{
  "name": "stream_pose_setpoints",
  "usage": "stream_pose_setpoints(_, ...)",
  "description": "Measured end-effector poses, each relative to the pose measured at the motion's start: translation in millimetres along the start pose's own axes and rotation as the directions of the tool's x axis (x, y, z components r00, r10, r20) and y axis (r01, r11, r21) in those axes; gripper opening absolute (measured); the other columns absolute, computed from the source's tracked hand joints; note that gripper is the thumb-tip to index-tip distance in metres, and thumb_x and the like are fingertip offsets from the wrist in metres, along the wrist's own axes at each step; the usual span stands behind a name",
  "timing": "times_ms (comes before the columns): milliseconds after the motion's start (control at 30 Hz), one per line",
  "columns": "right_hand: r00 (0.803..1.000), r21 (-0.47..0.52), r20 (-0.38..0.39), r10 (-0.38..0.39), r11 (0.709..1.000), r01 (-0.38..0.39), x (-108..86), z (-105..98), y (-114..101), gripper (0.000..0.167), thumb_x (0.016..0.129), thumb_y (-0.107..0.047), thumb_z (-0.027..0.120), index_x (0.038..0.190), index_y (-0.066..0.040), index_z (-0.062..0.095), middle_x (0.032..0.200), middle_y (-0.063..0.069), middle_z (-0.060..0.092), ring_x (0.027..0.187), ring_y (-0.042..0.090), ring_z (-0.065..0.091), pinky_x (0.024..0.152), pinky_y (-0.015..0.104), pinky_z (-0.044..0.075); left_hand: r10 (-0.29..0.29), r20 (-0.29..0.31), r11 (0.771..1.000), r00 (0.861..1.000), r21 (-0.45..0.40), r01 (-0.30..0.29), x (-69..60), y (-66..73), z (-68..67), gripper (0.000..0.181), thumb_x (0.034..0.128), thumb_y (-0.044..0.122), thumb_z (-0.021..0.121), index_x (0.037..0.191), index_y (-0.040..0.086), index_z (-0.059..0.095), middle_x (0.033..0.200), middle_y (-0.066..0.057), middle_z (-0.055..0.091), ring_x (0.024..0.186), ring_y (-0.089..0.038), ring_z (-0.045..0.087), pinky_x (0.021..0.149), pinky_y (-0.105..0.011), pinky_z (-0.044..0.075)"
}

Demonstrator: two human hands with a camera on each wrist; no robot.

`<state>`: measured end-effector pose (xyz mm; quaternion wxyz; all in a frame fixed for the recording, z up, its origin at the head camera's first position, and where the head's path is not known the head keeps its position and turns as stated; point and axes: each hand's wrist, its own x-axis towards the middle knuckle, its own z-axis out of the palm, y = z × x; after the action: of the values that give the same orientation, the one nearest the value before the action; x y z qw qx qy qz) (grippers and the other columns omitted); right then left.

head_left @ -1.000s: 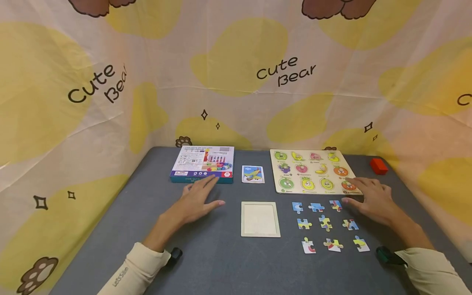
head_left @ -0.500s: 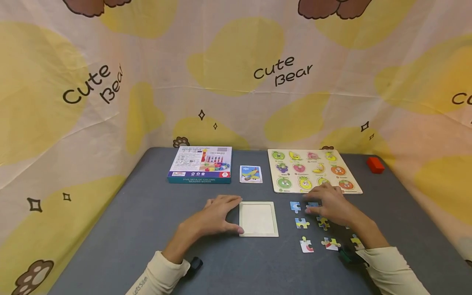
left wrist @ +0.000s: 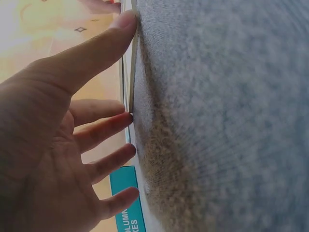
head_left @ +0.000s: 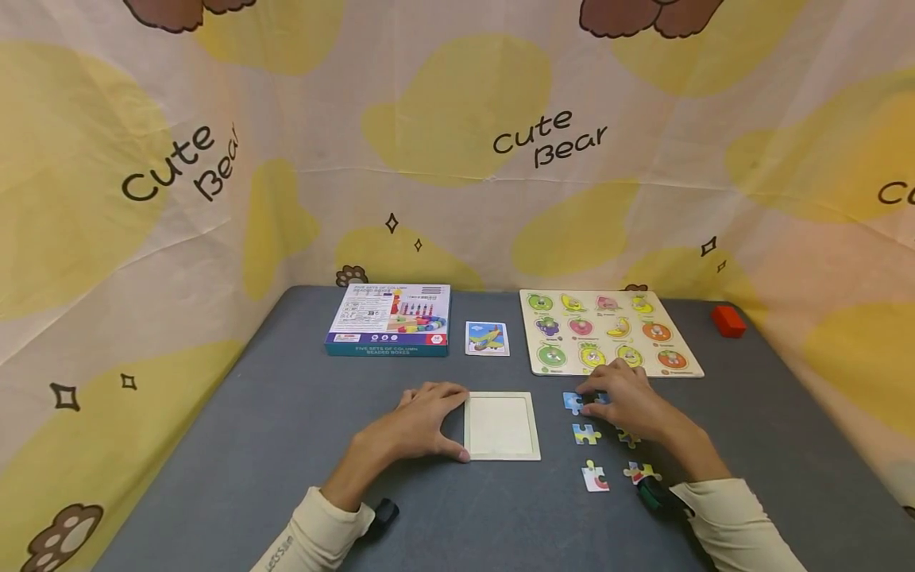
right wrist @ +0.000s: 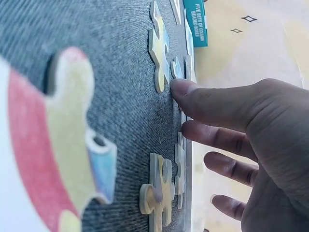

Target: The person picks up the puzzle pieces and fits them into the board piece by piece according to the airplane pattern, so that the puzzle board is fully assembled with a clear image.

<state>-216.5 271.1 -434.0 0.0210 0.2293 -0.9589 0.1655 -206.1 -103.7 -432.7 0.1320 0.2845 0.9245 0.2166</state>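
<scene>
A square wooden puzzle tray [head_left: 502, 426] lies in the middle of the table. At its left edge my left hand [head_left: 418, 421] has thumb and fingers spread, the thumb by the near corner and the index finger by the far one; in the left wrist view the thumb [left wrist: 128, 20] touches the tray's edge. My right hand [head_left: 629, 397] hovers over the back row of jigsaw pieces, its thumb and fingers apart. Its fingertips are by the blue back-left piece [head_left: 572, 403]; the thumb [right wrist: 183, 88] overlaps that piece in the right wrist view. Contact cannot be told.
More jigsaw pieces, such as a yellow-blue one [head_left: 586, 434] and a white-red one [head_left: 595, 477], lie nearby, some hidden by the right arm. Behind are a bead-set box [head_left: 388, 318], an airplane picture card [head_left: 487, 338], a fruit board [head_left: 608, 332] and a red block [head_left: 728, 322].
My left hand has come right and nearer to the tray's left edge. My right hand has moved left from beside the fruit board to the back-row jigsaw pieces.
</scene>
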Motion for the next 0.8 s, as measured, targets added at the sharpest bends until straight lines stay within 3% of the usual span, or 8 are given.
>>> stream_pose_setpoints(333, 1.000, -0.016, -0.012, -0.004, 1.000, 0.004, 2.8, 4.2, -1.2, 0.019, 0.091, -0.027, 0.085, 0.106, -0.015, 0.083, 0.107, 0.001, 0.072, 0.105, 0.026, 0.053, 0.084, 0.050, 0.032, -0.016, 0.026, 1.000, 1.000, 0.006, 0.016, -1.7, -0.8, -1.7, 0.093, 0.0836, 0.053, 0.087, 0.158, 0.010, 0.051, 0.163, -0.008, 0.045, 0.150, -0.037, 0.037, 0.118, -0.066, 0.024)
stream_pose_setpoints(800, 1.000, -0.054, -0.025, -0.005, 0.999, 0.003, 3.3, 7.7, -4.7, 0.014, 0.093, -0.022, 0.083, 0.104, -0.013, 0.081, 0.103, 0.000, 0.070, 0.103, 0.024, 0.053, 0.084, 0.047, 0.033, -0.022, 0.032, 1.000, 0.999, 0.012, 0.021, -2.4, 0.3, -1.6, 0.095, 0.0836, 0.055, 0.086, 0.159, 0.012, 0.049, 0.165, -0.007, 0.044, 0.151, -0.037, 0.037, 0.118, -0.068, 0.024)
